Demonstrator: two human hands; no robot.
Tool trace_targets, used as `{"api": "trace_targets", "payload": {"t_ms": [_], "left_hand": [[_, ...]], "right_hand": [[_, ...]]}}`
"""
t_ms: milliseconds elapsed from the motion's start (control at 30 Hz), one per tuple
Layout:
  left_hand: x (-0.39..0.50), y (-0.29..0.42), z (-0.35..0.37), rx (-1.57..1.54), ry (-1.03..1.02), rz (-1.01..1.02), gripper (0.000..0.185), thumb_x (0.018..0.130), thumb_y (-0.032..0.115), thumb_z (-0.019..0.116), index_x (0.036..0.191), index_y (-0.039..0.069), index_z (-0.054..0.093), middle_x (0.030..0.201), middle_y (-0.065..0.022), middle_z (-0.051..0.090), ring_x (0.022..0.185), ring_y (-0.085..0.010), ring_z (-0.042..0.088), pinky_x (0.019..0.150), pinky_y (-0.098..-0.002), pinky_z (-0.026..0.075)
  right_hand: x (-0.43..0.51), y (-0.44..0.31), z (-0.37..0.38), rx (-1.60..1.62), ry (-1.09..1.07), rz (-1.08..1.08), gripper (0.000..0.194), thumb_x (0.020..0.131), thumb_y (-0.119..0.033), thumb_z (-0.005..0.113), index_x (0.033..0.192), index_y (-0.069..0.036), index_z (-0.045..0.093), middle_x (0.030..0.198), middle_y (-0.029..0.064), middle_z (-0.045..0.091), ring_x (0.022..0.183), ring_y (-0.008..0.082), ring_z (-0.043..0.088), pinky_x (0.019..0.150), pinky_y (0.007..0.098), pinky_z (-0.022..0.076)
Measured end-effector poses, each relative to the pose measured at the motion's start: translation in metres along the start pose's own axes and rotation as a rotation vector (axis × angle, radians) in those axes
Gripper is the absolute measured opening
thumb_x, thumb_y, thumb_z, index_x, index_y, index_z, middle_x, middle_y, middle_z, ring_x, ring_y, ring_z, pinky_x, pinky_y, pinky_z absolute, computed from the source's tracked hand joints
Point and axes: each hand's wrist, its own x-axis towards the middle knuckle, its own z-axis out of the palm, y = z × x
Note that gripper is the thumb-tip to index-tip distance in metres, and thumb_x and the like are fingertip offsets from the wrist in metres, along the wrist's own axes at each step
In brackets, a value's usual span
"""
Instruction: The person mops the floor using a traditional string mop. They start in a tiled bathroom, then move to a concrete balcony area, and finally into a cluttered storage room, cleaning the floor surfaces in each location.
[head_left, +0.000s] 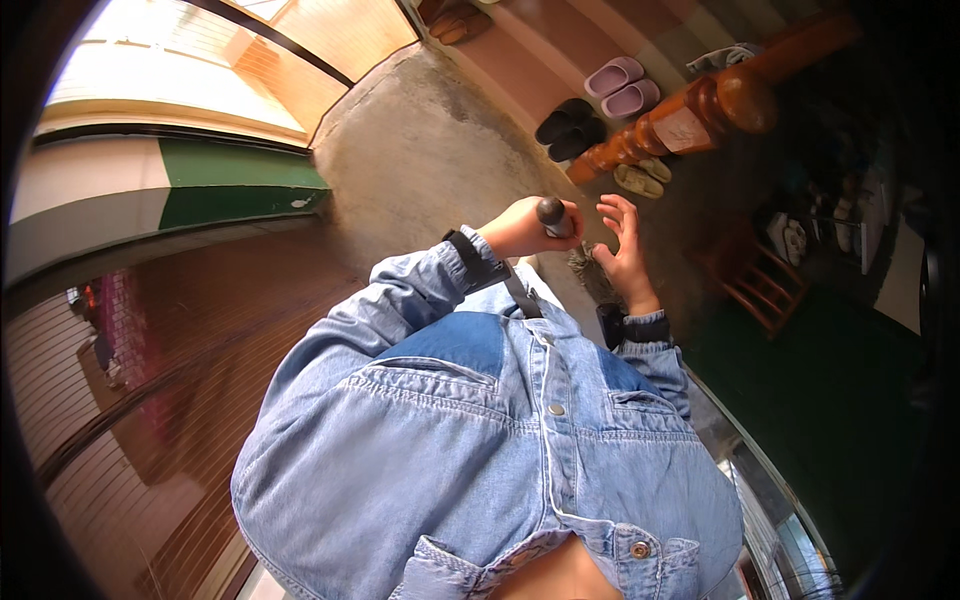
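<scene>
My left hand (529, 227) is closed around a pole with a dark rounded end (553, 213), which points up towards me. Below and between my hands, greyish strands like a mop head (589, 270) show near the floor. Whether they join the pole is hidden by the hand. A short way to the right, my right hand (624, 251) is raised with its fingers apart and nothing in it. Dark bands circle both wrists over the cuffs of a denim jacket (450, 450).
Concrete floor (420, 157) stretches ahead to stairs (525, 67). Purple clogs (622, 88) and black slippers (571, 129) rest by a wooden newel post (675, 124), with pale shoes (642, 177) beside it. A wooden chair (765, 292) stands right; slatted glossy panels (187, 375) lie left.
</scene>
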Motion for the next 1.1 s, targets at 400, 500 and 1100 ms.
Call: {"api": "trace_targets", "payload": {"t_ms": [400, 500, 1100], "left_hand": [[0.002, -0.003, -0.056, 0.034, -0.475, 0.343, 0.014, 0.083, 0.014, 0.074, 0.089, 0.004, 0.066, 0.083, -0.0115, 0.067, 0.074, -0.0281, 0.063, 0.069, -0.0374, 0.050], [-0.010, -0.012, -0.105, -0.046, -0.537, 0.396, 0.015, 0.082, 0.012, 0.075, 0.088, 0.003, 0.065, 0.082, -0.0125, 0.066, 0.075, -0.0277, 0.063, 0.070, -0.0374, 0.050], [-0.047, -0.015, -0.355, 0.057, -0.492, 0.314, 0.021, 0.077, 0.001, 0.076, 0.083, 0.003, 0.056, 0.082, -0.0094, 0.059, 0.078, -0.0278, 0.059, 0.073, -0.0357, 0.048]], "right_hand": [[-0.024, 0.242, 0.101, -0.097, -0.010, 0.375, 0.025, 0.073, -0.022, 0.076, 0.092, -0.007, 0.068, 0.089, 0.0163, 0.067, 0.093, 0.0341, 0.065, 0.082, 0.0418, 0.0521], [-0.005, 0.213, 0.133, -0.245, 0.053, 0.400, 0.022, 0.072, -0.017, 0.077, 0.089, -0.006, 0.067, 0.087, 0.0169, 0.066, 0.090, 0.0338, 0.065, 0.078, 0.0409, 0.0521], [0.189, 0.108, 0.329, -0.271, 0.292, 0.288, 0.005, 0.077, -0.012, 0.067, 0.081, -0.009, 0.067, 0.086, 0.0140, 0.066, 0.086, 0.0330, 0.064, 0.076, 0.0402, 0.0498]]}}
